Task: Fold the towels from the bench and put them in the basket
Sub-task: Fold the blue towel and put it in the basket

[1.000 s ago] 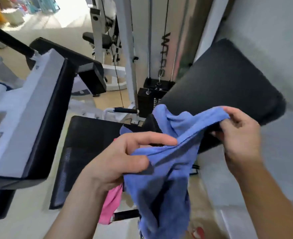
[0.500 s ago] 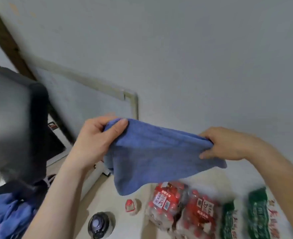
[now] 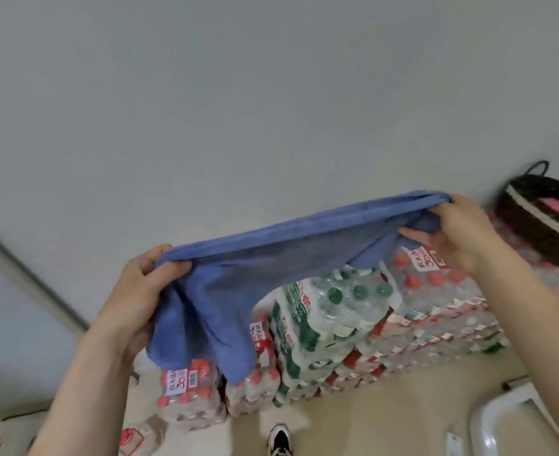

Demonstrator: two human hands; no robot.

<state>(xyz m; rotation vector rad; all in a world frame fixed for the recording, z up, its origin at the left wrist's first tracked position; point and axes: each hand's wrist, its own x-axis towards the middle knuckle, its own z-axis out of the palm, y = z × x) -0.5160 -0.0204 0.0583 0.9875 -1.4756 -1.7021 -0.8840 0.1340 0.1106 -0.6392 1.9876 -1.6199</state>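
Observation:
A blue towel (image 3: 271,268) hangs stretched in the air between my two hands, doubled over, its loose end drooping at the left. My left hand (image 3: 140,291) grips its left corner with fingers curled over the edge. My right hand (image 3: 459,232) pinches the right corner, higher up. A dark woven basket (image 3: 541,222) with a pale stripe stands at the far right on top of bottle packs, with something pink inside it. The bench is out of view.
Stacked shrink-wrapped packs of water bottles (image 3: 354,324) with red and green caps line the grey wall below the towel. A loose bottle (image 3: 140,439) lies on the floor at the left. My shoe (image 3: 279,439) shows at the bottom. A white object (image 3: 502,422) sits at the bottom right.
The view has swung right from the bench to the wall and bottle packs. My hands have spread the towel wider, and the basket has come into view.

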